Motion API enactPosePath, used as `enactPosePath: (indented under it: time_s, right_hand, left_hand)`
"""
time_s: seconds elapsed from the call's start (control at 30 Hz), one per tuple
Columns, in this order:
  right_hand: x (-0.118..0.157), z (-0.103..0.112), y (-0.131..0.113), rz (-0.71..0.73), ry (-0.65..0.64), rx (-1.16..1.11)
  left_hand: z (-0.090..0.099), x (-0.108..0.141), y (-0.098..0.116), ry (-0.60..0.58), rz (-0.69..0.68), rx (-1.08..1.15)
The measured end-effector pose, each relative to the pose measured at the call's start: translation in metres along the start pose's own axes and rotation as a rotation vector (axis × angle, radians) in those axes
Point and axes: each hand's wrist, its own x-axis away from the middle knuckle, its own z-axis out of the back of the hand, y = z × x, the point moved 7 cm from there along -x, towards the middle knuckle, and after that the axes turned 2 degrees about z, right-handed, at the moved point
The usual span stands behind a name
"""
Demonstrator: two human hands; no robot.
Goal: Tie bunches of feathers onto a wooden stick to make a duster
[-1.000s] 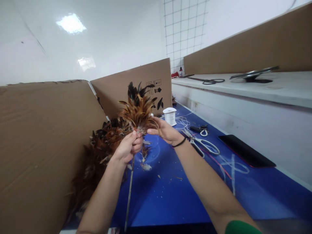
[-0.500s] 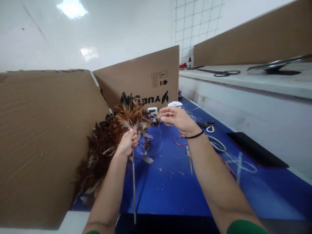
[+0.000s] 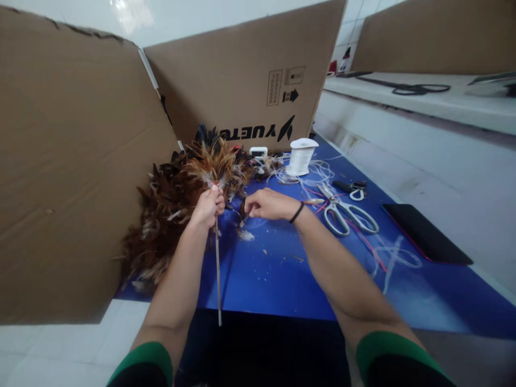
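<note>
My left hand (image 3: 208,205) is closed round the top of a thin stick (image 3: 218,263), just below a ruff of brown and orange feathers, like a feather duster (image 3: 213,161). The stick's lower end hangs past the table's front edge. Right of it, my right hand (image 3: 270,204) is low over the blue table, fingers pinched on a small dark feather (image 3: 242,208). A pale fluffy feather tuft (image 3: 245,235) lies just below those fingers. A large heap of brown feathers (image 3: 161,220) lies left of and behind my left hand.
Cardboard panels (image 3: 242,70) stand at the left and back. On the table (image 3: 274,285) are a white spool (image 3: 300,157), tangled clear string, scissors (image 3: 342,209), dark-handled pliers (image 3: 350,188) and a black tablet-like slab (image 3: 427,232). A white ledge (image 3: 475,107) runs along the right.
My right hand has come down to the table, from open fingers to a pinch on the small feather. My left hand keeps its grip. The view has tilted downward, showing the spool and scissors fully.
</note>
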Motion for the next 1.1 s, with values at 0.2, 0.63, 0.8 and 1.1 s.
enactPosePath:
  time_s: [0.2, 0.63, 0.8, 1.1]
  right_hand:
    - [-0.014, -0.051, 0.002, -0.121, -0.242, 0.298]
    - [-0.018, -0.034, 0.025, -0.136, -0.077, 0.309]
    - [-0.027, -0.048, 0.021, 0.083, -0.018, 0.369]
    - [-0.017, -0.026, 0.021, 0.028, -0.050, 0.254]
  left_hand:
    - [0.002, 0.001, 0.002, 0.019, 0.002, 0.003]
    - [0.002, 0.000, -0.001, -0.001, -0.013, 0.013]
    - [0.001, 0.002, -0.001, -0.009, -0.007, 0.005]
    - [-0.002, -0.002, -0.009, -0.023, 0.020, -0.024]
